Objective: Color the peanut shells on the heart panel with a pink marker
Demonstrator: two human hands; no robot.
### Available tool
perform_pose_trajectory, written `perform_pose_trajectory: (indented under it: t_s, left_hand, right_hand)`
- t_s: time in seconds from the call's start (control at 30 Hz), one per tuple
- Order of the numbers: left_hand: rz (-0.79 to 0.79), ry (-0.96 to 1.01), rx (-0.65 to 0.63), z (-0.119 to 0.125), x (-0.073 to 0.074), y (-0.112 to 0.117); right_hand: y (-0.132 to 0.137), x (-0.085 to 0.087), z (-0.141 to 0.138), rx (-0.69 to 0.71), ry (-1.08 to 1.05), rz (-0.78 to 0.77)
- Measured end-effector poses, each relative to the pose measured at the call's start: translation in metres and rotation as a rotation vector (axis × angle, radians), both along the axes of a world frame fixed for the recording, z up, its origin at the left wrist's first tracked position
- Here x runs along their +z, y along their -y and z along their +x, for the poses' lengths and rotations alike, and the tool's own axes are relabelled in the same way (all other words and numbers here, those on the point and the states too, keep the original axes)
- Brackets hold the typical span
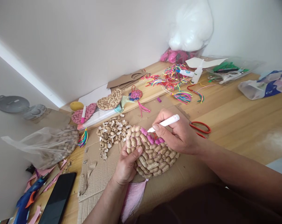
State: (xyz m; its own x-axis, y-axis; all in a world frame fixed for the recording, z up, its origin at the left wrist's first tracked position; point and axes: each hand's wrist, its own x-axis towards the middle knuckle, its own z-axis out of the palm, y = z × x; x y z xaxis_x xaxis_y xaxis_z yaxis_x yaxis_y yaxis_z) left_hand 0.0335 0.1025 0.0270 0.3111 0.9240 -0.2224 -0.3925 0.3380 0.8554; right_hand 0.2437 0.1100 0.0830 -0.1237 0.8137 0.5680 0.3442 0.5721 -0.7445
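My left hand [128,165] grips the left edge of a peanut-shell craft piece [152,158], thumb on top and fingers underneath. Whole peanut shells cover its face in rows, and a few along the upper edge are coloured magenta. A pale pink tassel [134,197] hangs from its lower edge. Pinched in my right hand [175,133] is a white marker [165,123], its tip at or just above the shells by the coloured ones. Flat beneath lies a cardboard sheet [94,174], with a pile of broken peanut shells [113,132] left of the piece.
Red-handled scissors [201,127] lie to the right. Behind are other peanut-shell pieces [109,99], colourful tassels [175,74] and a glue bottle [197,73]. A black phone [58,199], a glue gun [30,199] and a bag of peanuts [59,146] sit at left.
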Motion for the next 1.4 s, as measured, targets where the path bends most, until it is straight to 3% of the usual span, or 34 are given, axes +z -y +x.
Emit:
perform_pose_trajectory:
  t_s: [0.3,0.5,0.67,1.4]
  left_hand:
    - [-0.017,0.015,0.022,-0.0001,0.0002,-0.0018]
    - [-0.014,0.016,0.015,-0.0009,0.0000,-0.0012]
    - [-0.004,0.008,0.009,-0.0015,-0.0007,-0.0010]
    - [0.013,0.022,0.008,-0.0015,-0.0002,-0.0006]
  right_hand:
    - [0.0003,0.0017,-0.0004,0.004,0.026,-0.001]
    - [-0.0001,0.0009,-0.0005,0.052,-0.064,-0.089]
    - [-0.0018,0.0011,0.0002,0.013,-0.030,-0.031]
    - [-0.0021,0.0019,0.0003,0.064,-0.082,-0.083]
